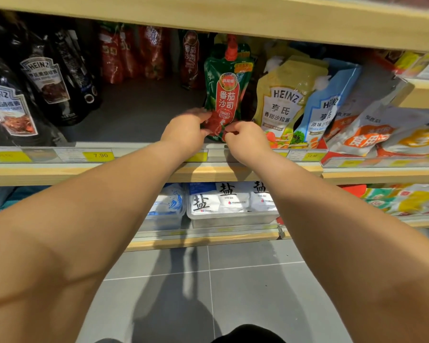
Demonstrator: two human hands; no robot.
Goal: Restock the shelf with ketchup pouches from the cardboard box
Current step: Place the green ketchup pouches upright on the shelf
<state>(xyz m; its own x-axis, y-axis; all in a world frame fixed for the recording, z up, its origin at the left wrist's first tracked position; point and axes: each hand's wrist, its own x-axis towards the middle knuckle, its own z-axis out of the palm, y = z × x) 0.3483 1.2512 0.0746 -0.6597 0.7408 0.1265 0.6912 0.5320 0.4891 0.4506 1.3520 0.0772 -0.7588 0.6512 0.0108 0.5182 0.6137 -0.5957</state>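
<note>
The shelf has a pale wooden front edge, a grey deck and a clear price rail. At left stand glossy black HEINZ pouches. At right lean a soft yellow HEINZ pouch, marked 亨氏 香甜沙拉酱, and a light-blue HEINZ pouch. On the level below, white salt bags printed 盐 sit in a clear plastic bin. The ketchup pouch is glossy green film with a red screw cap and a red label reading 番茄沙司 and TOMATO KETCHUP. It is upright over the front of the deck, just beside the yellow pouch; its base is hidden. Similar red pouches stand at the rear. The left hand and right hand each take a pinching grip on a lower corner of the ketchup pouch, fingers curled. A yellow price tag reads 7.90.
</note>
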